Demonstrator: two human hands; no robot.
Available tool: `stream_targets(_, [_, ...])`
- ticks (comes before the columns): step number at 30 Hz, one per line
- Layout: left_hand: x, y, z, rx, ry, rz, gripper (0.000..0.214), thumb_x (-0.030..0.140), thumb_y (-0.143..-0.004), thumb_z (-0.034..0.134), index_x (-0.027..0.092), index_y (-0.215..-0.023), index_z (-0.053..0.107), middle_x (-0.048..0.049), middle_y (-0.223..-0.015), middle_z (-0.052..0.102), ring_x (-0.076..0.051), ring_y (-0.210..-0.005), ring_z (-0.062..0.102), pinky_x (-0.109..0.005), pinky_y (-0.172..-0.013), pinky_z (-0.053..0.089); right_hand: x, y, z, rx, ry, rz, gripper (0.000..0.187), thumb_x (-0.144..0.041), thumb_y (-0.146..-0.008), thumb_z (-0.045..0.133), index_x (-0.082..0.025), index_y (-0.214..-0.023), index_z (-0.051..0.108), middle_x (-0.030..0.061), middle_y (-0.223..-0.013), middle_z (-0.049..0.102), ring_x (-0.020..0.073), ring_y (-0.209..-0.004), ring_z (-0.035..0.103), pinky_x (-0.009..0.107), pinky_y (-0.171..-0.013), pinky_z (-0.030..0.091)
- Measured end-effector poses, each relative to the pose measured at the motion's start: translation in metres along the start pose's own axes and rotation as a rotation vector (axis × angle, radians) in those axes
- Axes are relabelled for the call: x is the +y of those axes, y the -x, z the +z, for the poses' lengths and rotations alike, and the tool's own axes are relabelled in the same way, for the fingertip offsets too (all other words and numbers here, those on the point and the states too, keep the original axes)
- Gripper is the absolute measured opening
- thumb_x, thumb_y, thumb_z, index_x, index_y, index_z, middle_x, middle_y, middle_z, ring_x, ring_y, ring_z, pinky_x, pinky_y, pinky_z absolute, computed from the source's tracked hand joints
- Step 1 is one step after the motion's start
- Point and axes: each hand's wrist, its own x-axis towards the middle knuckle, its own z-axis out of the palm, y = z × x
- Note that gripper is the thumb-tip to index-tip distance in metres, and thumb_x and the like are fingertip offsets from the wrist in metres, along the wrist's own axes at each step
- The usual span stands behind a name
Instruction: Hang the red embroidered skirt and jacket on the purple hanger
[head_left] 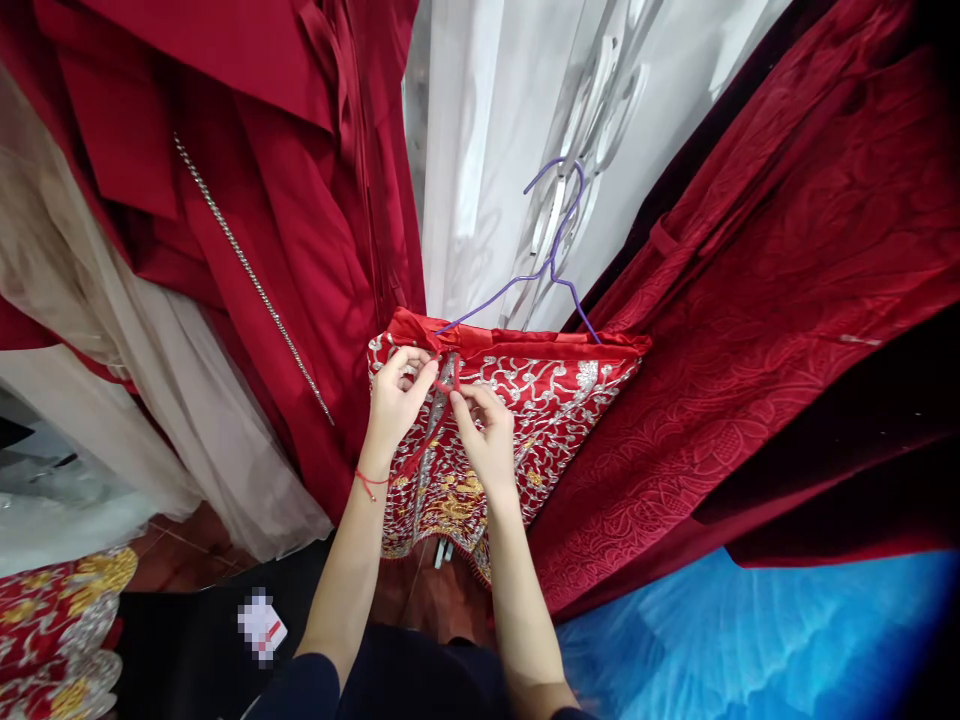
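Note:
A red skirt embroidered in silver and gold (pixel 547 400) hangs on a purple wire hanger (pixel 551 265) in front of me. My left hand (pixel 397 400) and my right hand (pixel 484 435) are both at its waistband, fingers pinched on a thin red tie cord (pixel 442 395). A red string bracelet is on my left wrist. The cord's loose end trails down between my hands.
Plain red gowns (pixel 285 200) hang at the left, one with a rhinestone strap, beside pale tulle (pixel 112 330). A dark red brocade dress (pixel 750 330) hangs at the right. Blue tulle (pixel 750 640) lies lower right. More embroidered fabric (pixel 60 620) sits lower left.

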Motion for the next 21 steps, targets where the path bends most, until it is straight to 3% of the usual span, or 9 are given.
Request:
stream_targets(8, [-0.004,0.02,-0.008,-0.102,0.036,-0.12,0.024,0.039,-0.084,0.068,0.019,-0.095,0.071,-0.0048,-0.094,0.073,-0.016,-0.086,0.068,-0.021,-0.065,0.052,0.005,0.012,0.004,-0.163,-0.381,0.251,0.028,-0.047,-0.082,0.07,-0.024,-0.096,0.063,-0.0012,-0.074,0.066,0.0145,-0.062,0.063,0.031,-0.066,0.055])
stream_targets(13, [0.002,0.025,-0.018,-0.181,0.081,-0.127,0.023,0.039,-0.084,0.069,0.018,-0.095,0.074,-0.005,-0.097,0.075,-0.016,-0.084,0.07,-0.024,-0.072,0.056,0.001,0.008,0.012,-0.001,-0.046,0.012,0.014,-0.036,-0.081,0.072,-0.023,-0.08,0.067,0.0052,-0.096,0.065,0.0193,-0.092,0.062,0.035,-0.081,0.053])
stream_targets(15, [0.004,0.026,-0.021,-0.214,0.062,-0.098,0.023,0.038,-0.084,0.069,0.019,-0.097,0.073,-0.0048,-0.096,0.075,-0.016,-0.084,0.07,-0.026,-0.076,0.056,-0.001,0.006,0.014,0.003,-0.01,-0.049,0.01,-0.032,-0.082,0.07,-0.023,-0.079,0.067,0.0052,-0.098,0.065,0.0202,-0.099,0.061,0.037,-0.088,0.05])
stream_targets(18, [0.006,0.029,-0.023,-0.243,0.013,-0.063,0.024,0.037,-0.082,0.072,0.019,-0.098,0.072,-0.0047,-0.094,0.075,-0.017,-0.084,0.07,-0.026,-0.076,0.056,-0.002,0.009,0.013,-0.083,-0.054,-0.01,0.009,-0.029,-0.086,0.064,-0.022,-0.08,0.062,0.001,-0.083,0.067,0.0168,-0.081,0.063,0.034,-0.082,0.051])
stream_targets(21, [0.005,0.033,-0.022,-0.193,-0.009,-0.06,0.022,0.037,-0.084,0.069,0.019,-0.096,0.068,-0.0047,-0.094,0.073,-0.017,-0.085,0.07,-0.025,-0.074,0.056,-0.008,0.017,0.008,-0.165,-0.017,0.019,0.005,-0.026,-0.087,0.061,-0.022,-0.084,0.061,-0.0009,-0.078,0.065,0.0146,-0.072,0.06,0.031,-0.075,0.05])
